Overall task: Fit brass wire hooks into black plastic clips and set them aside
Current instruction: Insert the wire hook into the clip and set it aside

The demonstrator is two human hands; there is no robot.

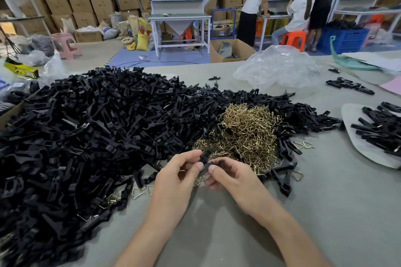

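Here the fingers (195, 155) of the left hand (175, 175) and right hand (230, 174) curl tightly, together pinching one black clip (205, 163) just in front of the brass hook heap (245, 134). A brass wire hook (200, 179) peeks out below the thumbs; whether it is seated is hidden. Uneven thumb pressure could spring it free. The clip pile (97, 125) lies left of the heap, and the set-aside clips (382, 130) lie right of it on the counter (325, 201).

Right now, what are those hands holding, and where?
A black clip, pinched by both hands: left hand on its left end, right hand on its right.
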